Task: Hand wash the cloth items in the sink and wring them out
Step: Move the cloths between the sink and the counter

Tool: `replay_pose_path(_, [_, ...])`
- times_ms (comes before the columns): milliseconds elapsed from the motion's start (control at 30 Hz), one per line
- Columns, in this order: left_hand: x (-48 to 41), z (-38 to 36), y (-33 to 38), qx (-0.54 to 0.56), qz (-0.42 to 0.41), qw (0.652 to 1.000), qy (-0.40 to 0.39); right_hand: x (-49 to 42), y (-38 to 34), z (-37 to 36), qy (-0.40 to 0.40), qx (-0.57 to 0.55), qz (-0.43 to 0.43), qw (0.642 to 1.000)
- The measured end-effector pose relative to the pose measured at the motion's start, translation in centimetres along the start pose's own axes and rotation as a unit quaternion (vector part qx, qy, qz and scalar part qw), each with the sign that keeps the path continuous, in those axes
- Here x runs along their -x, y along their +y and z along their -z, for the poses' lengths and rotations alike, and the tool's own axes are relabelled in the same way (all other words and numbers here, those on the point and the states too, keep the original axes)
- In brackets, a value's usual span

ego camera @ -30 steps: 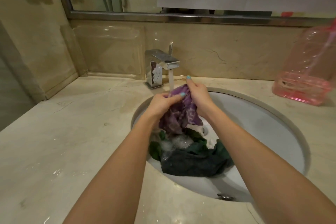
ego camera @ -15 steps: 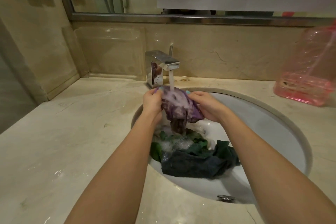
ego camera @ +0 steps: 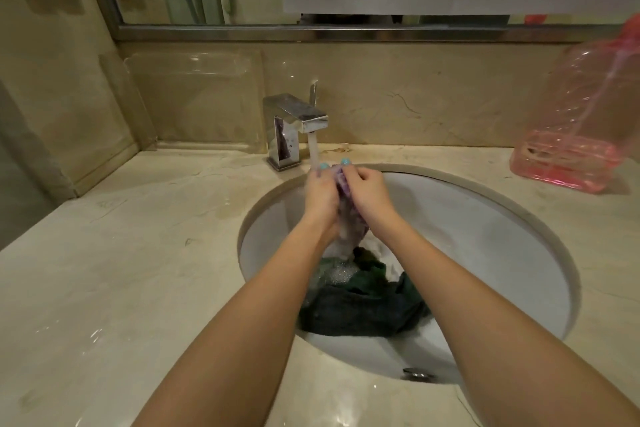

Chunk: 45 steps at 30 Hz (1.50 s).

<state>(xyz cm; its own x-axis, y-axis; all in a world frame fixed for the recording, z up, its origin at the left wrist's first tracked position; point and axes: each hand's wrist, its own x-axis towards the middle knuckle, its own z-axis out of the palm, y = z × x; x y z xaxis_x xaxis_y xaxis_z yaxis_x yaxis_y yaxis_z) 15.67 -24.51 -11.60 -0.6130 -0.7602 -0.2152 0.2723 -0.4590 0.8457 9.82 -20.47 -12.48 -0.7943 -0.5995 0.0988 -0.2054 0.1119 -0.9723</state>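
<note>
2 hands on 1 item now. Left hand (ego camera: pixel 322 196) and right hand (ego camera: pixel 370 189) are pressed together around the purple cloth (ego camera: pixel 348 225), fingers curled tight on it, so the grip is narrow. The cloth is up over the back of the sink (ego camera: pixel 485 253), right below the faucet (ego camera: pixel 294 121). The water stream (ego camera: pixel 314 149) lands at my left fingertips and the top of the bundle. A wet tail hangs out below my palms toward the basin.

Delta vs 0.5 s ago: my hands were apart then, with the cloth spread open under the stream. Now they've closed in and the cloth is compressed to a thin roll, mostly hidden between them. 1 s ago it was bunched in front of the stream, so the sequence reads bunch, open, squeeze.

My read: the rinse on this piece is turning into a squeeze or rub. Can't call it a true wring, since my wrists look parallel with no counter-twist visible.

Remaining: dark cloths (ego camera: pixel 363 315) are piled in the bottom of the sink with suds (ego camera: pixel 337 274) on them, not in hand. I'd put the task at 1 piece in progress, the rest not yet wrung.

Risk: the tap running on a tight bundle can splash the counter (ego camera: pixel 121 270), and wet patches already show there. The pink container (ego camera: pixel 568 163) is well apart on the right, not a factor.
</note>
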Motion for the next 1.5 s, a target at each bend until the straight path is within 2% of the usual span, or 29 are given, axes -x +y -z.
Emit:
replay_pose_path(67, [1.3,-0.8,-0.6,-0.055,0.032,0.998,-0.027,-0.7,-0.1,0.2,0.082,0.008,-0.01,0.997])
replay_pose_path(133, [1.9,-1.2,-1.0,-0.12,0.018,0.992,-0.038,-1.2,-0.3,0.4,0.117,-0.023,-0.036,0.992])
replay_pose_path(233, [0.7,-0.4,-0.4,-0.162,-0.044,0.986,-0.004,-0.8,-0.3,-0.7,0.086,-0.013,-0.028,0.996])
replay_pose_path(367, [-0.5,1.5,1.0,-0.152,-0.053,0.987,0.027,0.8,-0.6,-2.2,0.021,0.051,0.021,0.998])
replay_pose_path(500, [0.2,1.5,0.9,-0.152,-0.011,0.988,-0.005,-0.4,-0.6,-1.2,0.074,0.06,0.01,0.995])
replay_pose_path(567, [0.0,1.7,1.0,-0.119,-0.016,0.993,-0.001,-0.7,-0.4,-1.0,0.059,0.047,-0.03,0.997])
replay_pose_path(667, [-0.6,2.7,1.7,-0.065,-0.018,0.997,0.024,-0.8,0.2,-0.5,-0.024,-0.025,-0.11,0.993])
replay_pose_path(767, [-1.2,3.9,2.3,-0.059,-0.037,0.997,0.033,-0.5,-0.3,0.3,-0.132,-0.154,-0.118,0.972])
replay_pose_path(833, [-1.4,4.3,2.3,-0.106,-0.043,0.993,0.032,-0.5,-0.7,0.1,-0.148,-0.218,-0.101,0.959])
replay_pose_path(900, [-1.1,4.3,2.2,-0.126,-0.039,0.991,0.003,-0.8,-1.0,-0.6,-0.116,-0.242,-0.081,0.96])
replay_pose_path(967, [-0.7,3.8,2.0,-0.136,-0.045,0.99,-0.011,-0.6,-1.6,-1.2,-0.086,-0.194,-0.055,0.976])
replay_pose_path(1033, [-0.9,3.4,1.8,-0.17,-0.074,0.983,0.007,0.2,-1.7,-1.8,-0.076,-0.094,-0.027,0.992])
replay_pose_path(1200, [-1.3,3.0,1.7,-0.268,-0.131,0.954,0.036,1.9,-1.9,-2.9,-0.076,0.024,0.044,0.996])
replay_pose_path(1267, [-0.5,2.4,1.2,-0.256,-0.13,0.958,0.027,0.9,-1.7,-2.7,-0.006,0.027,0.038,0.999])
replay_pose_path(1367, [0.8,1.3,0.3,-0.262,-0.144,0.954,0.004,-0.4,-1.3,-2.0,0.079,-0.006,-0.025,0.997])
replay_pose_path(1433, [-0.2,1.4,0.4,-0.278,-0.157,0.948,0.01,0.0,-0.9,-1.9,0.071,-0.023,-0.019,0.997])
replay_pose_path(1500, [-1.0,1.8,1.3,-0.278,-0.144,0.948,0.048,0.9,-1.3,-2.4,0.024,-0.014,0.011,1.0])
